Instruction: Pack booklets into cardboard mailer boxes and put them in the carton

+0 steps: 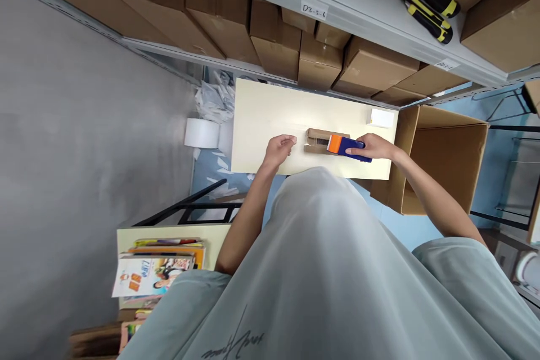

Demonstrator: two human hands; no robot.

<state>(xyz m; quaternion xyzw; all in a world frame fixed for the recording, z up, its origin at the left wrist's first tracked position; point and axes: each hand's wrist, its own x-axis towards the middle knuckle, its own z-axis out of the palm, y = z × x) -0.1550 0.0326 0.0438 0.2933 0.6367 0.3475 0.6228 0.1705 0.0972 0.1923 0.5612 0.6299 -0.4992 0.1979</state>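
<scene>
A small brown cardboard box [317, 142] lies lengthwise on the cream tabletop [265, 115]. My right hand [376, 147] is wrapped round the dark blue handle of a tape dispenser [343, 146]. Its orange front end rests over the right part of the box, hiding that part. A dark strip shows on the box top just left of the dispenser. Off the box's left end, apart from it, my left hand [279, 149] is closed, fingers curled and thumb against them. No object shows in it.
A small white box [381, 118] sits at the table's right back corner. Beside the table stands a large open carton [447, 157]. Shelves of cardboard boxes [276, 39] run behind, with utility knives [428, 19] above. A white roll [202, 133] and magazines [156, 275] are at left.
</scene>
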